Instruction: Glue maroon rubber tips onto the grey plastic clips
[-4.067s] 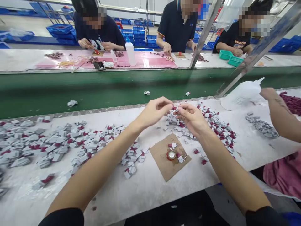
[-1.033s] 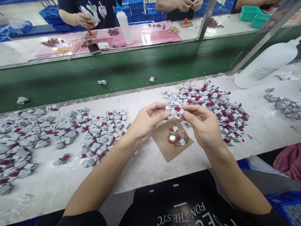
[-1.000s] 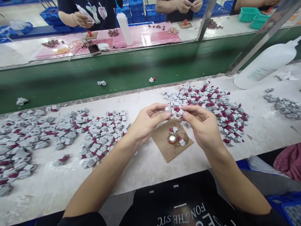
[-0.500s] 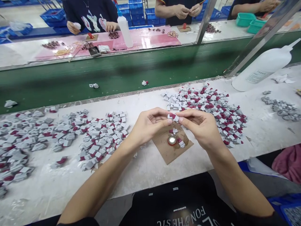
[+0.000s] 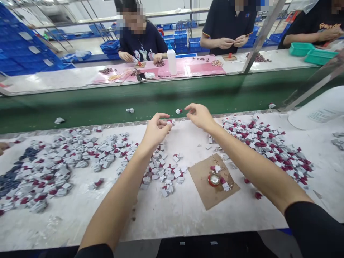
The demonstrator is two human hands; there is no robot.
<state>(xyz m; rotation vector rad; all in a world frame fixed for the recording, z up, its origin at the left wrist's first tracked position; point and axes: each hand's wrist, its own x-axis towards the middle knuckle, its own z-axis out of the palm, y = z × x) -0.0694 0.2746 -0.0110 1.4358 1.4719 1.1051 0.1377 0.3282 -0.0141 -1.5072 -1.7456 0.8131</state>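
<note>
My left hand (image 5: 156,132) is over the far edge of the white worktable, its fingers curled. At its fingertips shows a small grey-and-maroon plastic piece (image 5: 170,122), partly hidden by the fingers. To the right, my right hand (image 5: 201,116) reaches toward the green belt (image 5: 150,96), fingers apart and nothing visible between them. Between the hands, another white-and-maroon piece (image 5: 178,111) lies on the belt. Nearer me, a brown cardboard square (image 5: 204,195) bears a round red-rimmed metal-topped item (image 5: 214,179) and two small white-and-maroon pieces.
Heaps of grey-and-maroon pieces (image 5: 61,165) spread across the left, with dark blue pieces beyond. Another heap (image 5: 264,143) lies under and beyond my right forearm. A large white bottle (image 5: 319,109) leans at the right near a metal post. Co-workers sit across the belt.
My hands have parted and moved forward from above the cardboard to the belt's edge. The piece they held together is no longer between them. The view has tilted up and swung left.
</note>
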